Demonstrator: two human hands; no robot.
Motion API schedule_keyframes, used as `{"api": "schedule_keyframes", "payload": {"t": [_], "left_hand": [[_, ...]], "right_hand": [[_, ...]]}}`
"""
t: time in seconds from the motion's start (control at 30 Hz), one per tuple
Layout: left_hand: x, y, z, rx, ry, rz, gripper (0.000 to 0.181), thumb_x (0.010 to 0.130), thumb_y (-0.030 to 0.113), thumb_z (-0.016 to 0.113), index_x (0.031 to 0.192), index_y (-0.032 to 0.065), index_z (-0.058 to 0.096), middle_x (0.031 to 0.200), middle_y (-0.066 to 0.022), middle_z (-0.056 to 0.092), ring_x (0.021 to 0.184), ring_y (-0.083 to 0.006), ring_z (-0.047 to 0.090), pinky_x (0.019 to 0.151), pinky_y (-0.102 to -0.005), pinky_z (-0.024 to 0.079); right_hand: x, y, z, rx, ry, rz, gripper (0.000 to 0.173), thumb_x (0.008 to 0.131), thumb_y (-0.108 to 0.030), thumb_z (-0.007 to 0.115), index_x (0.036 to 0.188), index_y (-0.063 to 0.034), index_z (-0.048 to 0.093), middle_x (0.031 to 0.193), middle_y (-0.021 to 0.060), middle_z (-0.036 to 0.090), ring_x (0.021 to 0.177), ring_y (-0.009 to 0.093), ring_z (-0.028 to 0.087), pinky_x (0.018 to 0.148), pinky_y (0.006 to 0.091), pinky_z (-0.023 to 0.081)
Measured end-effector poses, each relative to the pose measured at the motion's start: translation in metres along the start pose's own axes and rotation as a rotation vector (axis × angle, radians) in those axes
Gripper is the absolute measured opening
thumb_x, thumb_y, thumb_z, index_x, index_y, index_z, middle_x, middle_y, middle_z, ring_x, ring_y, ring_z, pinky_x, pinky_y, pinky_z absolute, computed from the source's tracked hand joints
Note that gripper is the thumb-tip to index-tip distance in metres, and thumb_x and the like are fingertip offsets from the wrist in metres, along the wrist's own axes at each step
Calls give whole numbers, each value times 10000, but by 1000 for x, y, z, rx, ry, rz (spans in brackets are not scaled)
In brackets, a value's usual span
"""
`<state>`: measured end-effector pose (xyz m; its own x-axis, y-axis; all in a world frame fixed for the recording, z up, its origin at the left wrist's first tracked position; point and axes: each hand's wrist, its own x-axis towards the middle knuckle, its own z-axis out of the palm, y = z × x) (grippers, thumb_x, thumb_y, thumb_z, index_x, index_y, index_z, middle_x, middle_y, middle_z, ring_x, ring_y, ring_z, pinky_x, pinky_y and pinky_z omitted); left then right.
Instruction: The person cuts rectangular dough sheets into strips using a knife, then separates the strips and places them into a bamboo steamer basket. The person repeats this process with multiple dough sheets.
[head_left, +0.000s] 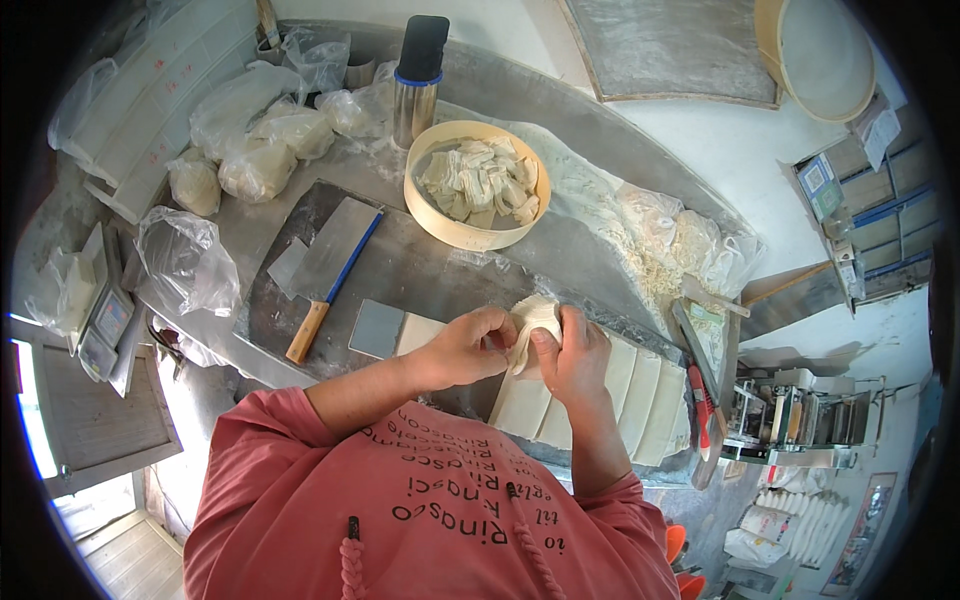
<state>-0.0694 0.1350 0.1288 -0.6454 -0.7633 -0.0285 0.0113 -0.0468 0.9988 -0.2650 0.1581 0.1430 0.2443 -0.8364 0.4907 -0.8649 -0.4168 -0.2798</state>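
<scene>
My right hand (576, 360) holds a fanned stack of thin dough wrappers (536, 315), thumb on its near face. At the stack's left edge, my left hand (480, 345) pinches with thumb and fingers; its fingertips are partly hidden. Below both hands, overlapping pale dough sheets (637, 397) lie in a row on the dark board (397, 259). Left of my left hand is a grey rectangular plate (377, 328) beside another dough piece (418, 333). A round wooden-rimmed sieve (465, 238) beyond my hands holds a heap of cut dough wrappers (484, 180).
A cleaver (334, 251) with a wooden handle lies on the board's left. Bagged dough (259, 169), a steel canister (415, 112) and a scale (105, 330) stand farther left. Flour and dough scraps (652, 270), a rolling pin (716, 296) and a red brush (700, 405) are right.
</scene>
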Motion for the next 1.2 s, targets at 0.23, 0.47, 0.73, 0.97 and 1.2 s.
{"api": "schedule_keyframes", "payload": {"t": [0.23,0.47,0.73,0.97,1.2], "left_hand": [[3,-11,15,-437,94,-92,225,844,157,630,968,-11,546,889,-36,541,810,-99,511,725,-254,428],[6,-35,16,223,234,205,215,839,158,633,957,-7,564,889,-56,568,740,-120,542,615,-271,448],[7,-23,20,-644,-40,-339,235,912,193,515,1080,28,506,852,-56,605,744,-133,598,583,-265,488],[-3,-26,23,30,41,173,275,840,198,626,1013,-5,558,792,-60,594,704,-117,561,606,-250,445],[12,-19,3,-437,357,-13,373,879,195,590,1189,16,484,1145,-107,552,1010,-257,547,856,-353,439]], "right_hand": [[5,-1,-5,-33,-64,31,326,829,-330,612,887,-30,498,724,111,577,617,301,583,552,380,445],[7,-1,6,-59,-84,130,290,843,-311,601,880,-44,495,745,119,596,625,311,596,544,403,457],[11,1,16,-39,-116,219,308,842,-327,604,858,-44,483,712,126,598,617,320,599,541,406,462],[3,18,22,444,-119,464,341,861,-364,582,963,-44,521,843,133,635,723,296,636,632,403,498],[-13,24,45,2252,143,651,385,926,-337,475,1213,-82,497,1179,70,563,1088,226,549,904,386,471]]}}
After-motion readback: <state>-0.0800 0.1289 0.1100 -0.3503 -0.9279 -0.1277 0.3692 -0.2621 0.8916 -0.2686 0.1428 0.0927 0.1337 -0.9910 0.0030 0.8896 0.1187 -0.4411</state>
